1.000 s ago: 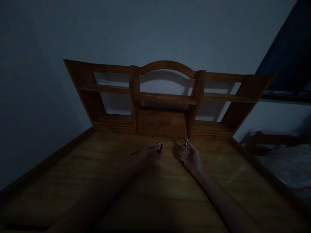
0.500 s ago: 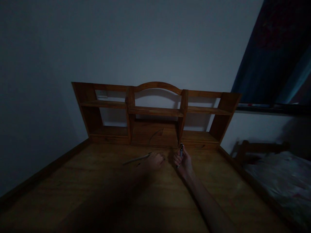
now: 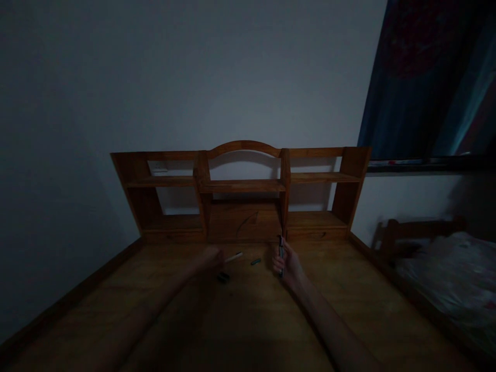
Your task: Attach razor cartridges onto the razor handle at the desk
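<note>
My right hand [image 3: 289, 264] is closed around a dark pen [image 3: 281, 253] with shiny parts, held almost upright above the desk. To its left, my left hand [image 3: 212, 257] is low over the desk, its fingers dim and bent in at one end of a slim white pen [image 3: 234, 257]. The pen's dark-tipped end points right, away from that hand. Between the hands lies a short grey-green piece [image 3: 256, 262], like a pen cap or barrel part. A small black object [image 3: 223, 278] lies just below the left hand; its kind is unclear in the dark.
A wooden shelf unit [image 3: 244, 186] with several compartments stands along the desk's back edge. Raised wooden rims border the desk [image 3: 248, 320] left and right. On the right are a bed with pale bedding [image 3: 449, 274] and a dark blue curtain [image 3: 411, 113].
My left hand has moved left, from the white pen's right end to its left end. The short grey-green piece and black object now show. The right hand still holds its pen, now more upright.
</note>
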Action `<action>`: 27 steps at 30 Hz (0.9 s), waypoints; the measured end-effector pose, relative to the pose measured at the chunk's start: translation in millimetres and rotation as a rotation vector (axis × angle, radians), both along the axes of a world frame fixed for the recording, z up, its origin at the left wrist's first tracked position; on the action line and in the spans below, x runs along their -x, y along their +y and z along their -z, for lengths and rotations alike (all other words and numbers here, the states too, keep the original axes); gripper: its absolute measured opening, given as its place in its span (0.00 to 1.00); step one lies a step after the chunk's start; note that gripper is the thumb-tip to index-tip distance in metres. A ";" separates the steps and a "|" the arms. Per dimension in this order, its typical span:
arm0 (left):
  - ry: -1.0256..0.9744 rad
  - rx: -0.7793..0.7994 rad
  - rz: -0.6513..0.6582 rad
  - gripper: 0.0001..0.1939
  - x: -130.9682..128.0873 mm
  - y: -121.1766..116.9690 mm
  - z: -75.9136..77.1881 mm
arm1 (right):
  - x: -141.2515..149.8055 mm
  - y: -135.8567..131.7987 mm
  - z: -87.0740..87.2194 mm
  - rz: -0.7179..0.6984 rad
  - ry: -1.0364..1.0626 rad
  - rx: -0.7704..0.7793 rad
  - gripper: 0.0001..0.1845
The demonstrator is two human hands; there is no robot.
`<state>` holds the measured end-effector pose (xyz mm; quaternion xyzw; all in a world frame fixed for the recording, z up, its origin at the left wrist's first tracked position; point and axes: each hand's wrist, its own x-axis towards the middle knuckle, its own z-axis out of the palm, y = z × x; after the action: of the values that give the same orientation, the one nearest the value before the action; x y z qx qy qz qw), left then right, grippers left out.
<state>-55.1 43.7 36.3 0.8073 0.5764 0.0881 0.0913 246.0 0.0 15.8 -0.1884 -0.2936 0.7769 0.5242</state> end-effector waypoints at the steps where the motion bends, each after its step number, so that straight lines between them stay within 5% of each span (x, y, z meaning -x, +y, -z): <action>1: -0.008 0.022 -0.013 0.07 5.6 0.4 1.5 | 1.1 2.1 2.9 -0.037 -0.027 0.024 0.25; 8: -0.108 0.007 -0.068 0.11 6.7 -3.3 2.1 | 8.1 4.5 18.4 -0.180 -0.152 0.062 0.15; 14: -0.446 -0.115 -0.069 0.15 -32.4 -28.3 -6.0 | 11.9 0.4 23.0 -0.014 -0.331 -0.085 0.15; 20: -0.664 -0.080 -0.079 0.23 -26.3 -46.1 30.1 | 19.4 -13.8 22.1 0.563 -1.127 -0.682 0.10; 23: -0.741 -0.108 -0.153 0.16 -18.5 -45.1 33.4 | 24.4 -14.2 18.0 0.515 -1.339 -0.892 0.15; 27: -0.821 -0.286 -0.250 0.17 -15.0 -42.5 19.4 | 28.7 -2.6 14.3 0.360 -1.556 -0.959 0.15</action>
<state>-40.1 1.3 16.9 0.6342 0.5676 0.4899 0.1886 217.3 -2.6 1.5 -0.4621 -0.8182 0.1345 0.3143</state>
